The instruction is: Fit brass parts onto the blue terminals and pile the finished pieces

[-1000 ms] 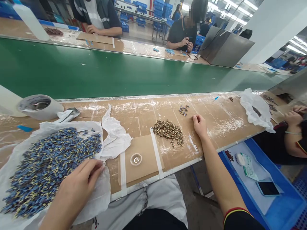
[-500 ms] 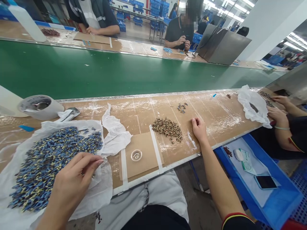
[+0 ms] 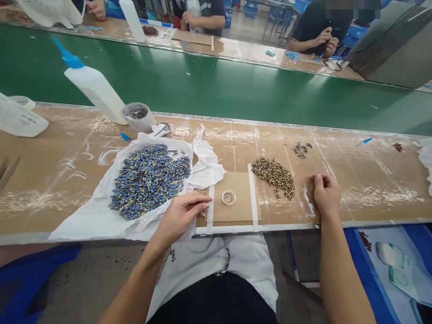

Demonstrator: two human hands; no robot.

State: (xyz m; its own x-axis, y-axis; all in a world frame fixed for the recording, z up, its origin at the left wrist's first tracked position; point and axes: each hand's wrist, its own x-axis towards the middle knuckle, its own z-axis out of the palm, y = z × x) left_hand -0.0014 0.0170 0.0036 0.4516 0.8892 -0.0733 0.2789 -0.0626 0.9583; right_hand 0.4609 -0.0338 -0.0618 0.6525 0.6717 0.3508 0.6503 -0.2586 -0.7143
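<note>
My left hand (image 3: 185,213) is pinched, thumb against fingertips, at the left taped edge of a cardboard pad (image 3: 236,213). Anything in that pinch is too small to make out. On the pad is a small clear round dish (image 3: 228,197) with a little clear liquid in it. Left of this hand, many small blue, yellow and dark pieces (image 3: 148,180) are heaped on white paper (image 3: 87,220). My right hand (image 3: 328,195) rests on the table with curled fingers, whatever they hold being hidden. Between it and the pad is a pile of small gold-and-dark pieces (image 3: 273,174).
A few blue-and-dark pieces (image 3: 301,150) lie behind the gold pile. Crumpled paper (image 3: 205,164), a tape roll (image 3: 138,117) and a blue-nozzled bottle (image 3: 96,92) stand at left. A green belt (image 3: 216,90) runs behind; people work across it. A blue bin (image 3: 367,274) is at lower right.
The view has swung left. My left hand has moved rightward from the edge of the blue pile to the cardboard pad, still pinched. My right hand stays beside the gold pile.
</note>
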